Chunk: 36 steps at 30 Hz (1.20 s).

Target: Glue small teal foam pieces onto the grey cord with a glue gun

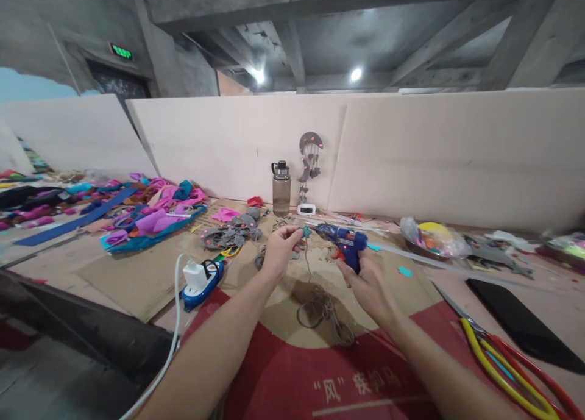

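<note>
Between the thumb and fingers of my left hand [284, 249] is a small teal felt piece [306, 231]. A grey cord [308, 261] hangs down from it towards a loose coil of cord [326, 316] on the cardboard. My right hand [365, 277] is wrapped round the handle of a blue hot glue gun [350, 243], a finger at its orange trigger. The gun's nozzle points left, close to the teal piece; I cannot tell whether they touch. Small teal cut-outs [404, 272] lie to the right of the gun.
A blue power strip [203, 286] with a white plug stands at left. Scissors [493, 347] and a black phone-like slab [525, 322] lie at right. Behind are a bottle [281, 191], a grey moon-shaped hanging ornament [311, 145], grey felt pieces [228, 234] and colourful felt scraps [155, 222].
</note>
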{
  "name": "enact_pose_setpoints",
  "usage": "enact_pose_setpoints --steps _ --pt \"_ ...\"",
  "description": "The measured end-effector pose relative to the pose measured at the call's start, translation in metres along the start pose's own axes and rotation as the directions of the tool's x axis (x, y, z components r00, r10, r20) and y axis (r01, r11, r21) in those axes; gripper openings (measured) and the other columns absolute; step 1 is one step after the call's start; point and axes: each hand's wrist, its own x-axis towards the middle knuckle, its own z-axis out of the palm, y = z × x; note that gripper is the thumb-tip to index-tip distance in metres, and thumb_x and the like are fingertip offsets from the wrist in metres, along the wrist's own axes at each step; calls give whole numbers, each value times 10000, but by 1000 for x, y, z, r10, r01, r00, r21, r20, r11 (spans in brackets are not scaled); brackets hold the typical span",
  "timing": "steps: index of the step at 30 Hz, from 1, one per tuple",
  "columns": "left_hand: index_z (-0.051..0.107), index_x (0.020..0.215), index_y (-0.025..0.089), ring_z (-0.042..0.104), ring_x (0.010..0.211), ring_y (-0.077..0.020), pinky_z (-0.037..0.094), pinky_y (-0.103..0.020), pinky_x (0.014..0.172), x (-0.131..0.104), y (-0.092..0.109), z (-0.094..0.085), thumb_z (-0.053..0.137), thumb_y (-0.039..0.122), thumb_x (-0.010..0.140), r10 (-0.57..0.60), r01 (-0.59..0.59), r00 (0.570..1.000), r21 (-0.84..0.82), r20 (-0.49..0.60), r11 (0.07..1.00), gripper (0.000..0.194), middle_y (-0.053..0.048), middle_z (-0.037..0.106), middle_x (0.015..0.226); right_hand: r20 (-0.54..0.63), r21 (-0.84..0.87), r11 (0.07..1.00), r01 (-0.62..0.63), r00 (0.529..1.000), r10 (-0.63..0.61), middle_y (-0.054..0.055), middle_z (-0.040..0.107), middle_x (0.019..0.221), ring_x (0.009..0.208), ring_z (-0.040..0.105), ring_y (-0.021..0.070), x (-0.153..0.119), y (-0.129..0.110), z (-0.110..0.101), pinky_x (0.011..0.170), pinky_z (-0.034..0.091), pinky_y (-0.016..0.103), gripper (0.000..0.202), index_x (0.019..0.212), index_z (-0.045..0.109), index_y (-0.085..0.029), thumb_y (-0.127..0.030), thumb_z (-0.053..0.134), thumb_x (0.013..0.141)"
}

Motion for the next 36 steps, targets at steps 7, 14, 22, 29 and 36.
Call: enact_pose_setpoints --steps 7,14,22,29,36 --pt "599 760 136 567 509 -95 376 -196 445 -2 -5 2 718 329 644 26 -26 999 1 22 1000 255 9 595 606 35 -7 1000 -18 999 18 67 623 870 745 571 186 -1 0 1 695 446 310 239 993 534 -168 -334 464 836" --pt "598 770 138 566 495 -103 402 -208 454 -4 -5 3 701 349 663 32 -33 999 38 37 999 257 -6 619 597 41 -47 998 -44 998 46 74 642 916 816 589 205 -2 1 4 761 456 343 237 1007 527 -178 -326 473 830" --pt "612 768 137 574 518 -101 428 -212 490 -6 -3 4 692 340 675 61 -63 997 41 43 997 237 -4 617 610 29 -110 994 -8 1000 11 80 639 910 803 585 212 -3 4 3 740 446 343 229 1008 533 -173 -315 462 842" --pt "611 759 140 569 524 -98 430 -212 497 -6 -4 3 693 340 671 55 -57 997 32 45 998 234 2 609 614 55 -100 995 0 998 5 62 619 878 777 563 200 -5 4 5 736 443 334 200 987 522 -180 -312 455 852" --pt "612 768 131 576 533 -102 429 -211 498 -6 -4 3 686 337 684 69 -71 996 31 60 997 234 -7 611 620 37 -95 995 -11 999 14 72 612 891 781 558 201 -5 3 4 728 439 328 207 979 521 -171 -317 463 844"
